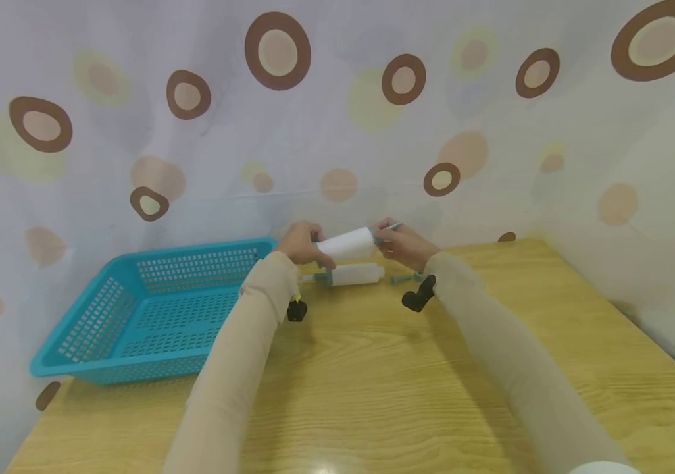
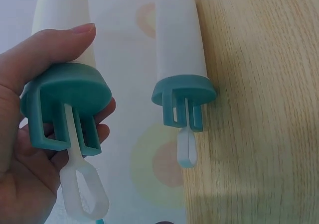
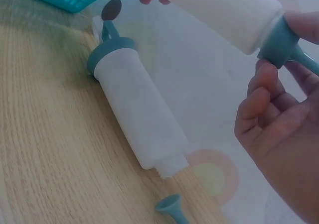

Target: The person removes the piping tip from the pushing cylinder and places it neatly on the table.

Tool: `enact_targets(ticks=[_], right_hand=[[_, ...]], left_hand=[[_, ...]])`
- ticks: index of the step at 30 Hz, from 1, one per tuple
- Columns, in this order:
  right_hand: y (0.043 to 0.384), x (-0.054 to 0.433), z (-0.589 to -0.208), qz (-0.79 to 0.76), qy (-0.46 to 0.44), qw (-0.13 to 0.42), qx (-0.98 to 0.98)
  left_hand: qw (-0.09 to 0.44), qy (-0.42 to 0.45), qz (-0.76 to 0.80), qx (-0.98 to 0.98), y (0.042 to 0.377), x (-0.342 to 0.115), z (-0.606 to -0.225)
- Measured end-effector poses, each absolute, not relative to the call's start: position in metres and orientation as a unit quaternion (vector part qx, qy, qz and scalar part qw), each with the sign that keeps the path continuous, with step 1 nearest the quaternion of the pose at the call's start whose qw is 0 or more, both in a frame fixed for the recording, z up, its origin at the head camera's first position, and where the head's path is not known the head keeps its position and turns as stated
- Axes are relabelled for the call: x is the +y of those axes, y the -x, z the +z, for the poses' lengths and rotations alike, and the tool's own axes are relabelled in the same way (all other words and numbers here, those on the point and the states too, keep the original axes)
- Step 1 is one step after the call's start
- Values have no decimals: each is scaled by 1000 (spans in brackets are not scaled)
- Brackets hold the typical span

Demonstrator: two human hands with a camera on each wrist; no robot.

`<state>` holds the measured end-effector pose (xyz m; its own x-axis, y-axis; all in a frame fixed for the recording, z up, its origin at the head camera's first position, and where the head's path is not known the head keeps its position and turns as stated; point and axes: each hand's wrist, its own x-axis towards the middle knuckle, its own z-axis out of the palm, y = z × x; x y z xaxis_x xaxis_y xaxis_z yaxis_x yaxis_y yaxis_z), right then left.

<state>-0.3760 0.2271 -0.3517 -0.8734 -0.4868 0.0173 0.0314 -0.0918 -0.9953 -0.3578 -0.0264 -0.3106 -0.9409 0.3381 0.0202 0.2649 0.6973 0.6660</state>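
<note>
My left hand [image 1: 300, 243] grips a white icing syringe [image 1: 346, 243] by its barrel, thumb just above the teal collar [image 2: 70, 87]. A white plunger with a looped handle [image 2: 83, 191] sticks out of that collar. At the other end, my right hand [image 1: 402, 245] pinches a teal nozzle [image 3: 280, 42] at the barrel's tip, its thin spout pointing away from the barrel. The held syringe is raised over the table, slightly tilted. Just below it, a second white syringe [image 1: 356, 274] with a teal collar lies on the wood, its threaded tip [image 3: 172, 165] bare.
A loose teal nozzle [image 1: 400, 280] lies on the table beyond the second syringe's tip. At the left stands a turquoise perforated basket [image 1: 154, 368]. A patterned sheet [image 1: 337, 131] hangs behind the wooden table [image 1: 361, 382]. Black cameras [image 1: 419, 294] sit at both wrists.
</note>
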Motion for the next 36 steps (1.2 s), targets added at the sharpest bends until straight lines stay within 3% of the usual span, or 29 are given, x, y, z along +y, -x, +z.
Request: enact_targets(ticks=[11,26,36], right_hand=[[368,215,-356,-715,107,144,676],[372,230,-351,-744,141,150,635],[371,239,-356,-778,130,137,599]], left_hand=[[46,-162,376,911,354,-25,-321],[54,-163,371,912,358,-22,-318],[30,-192,319,928,364,-18,-341]])
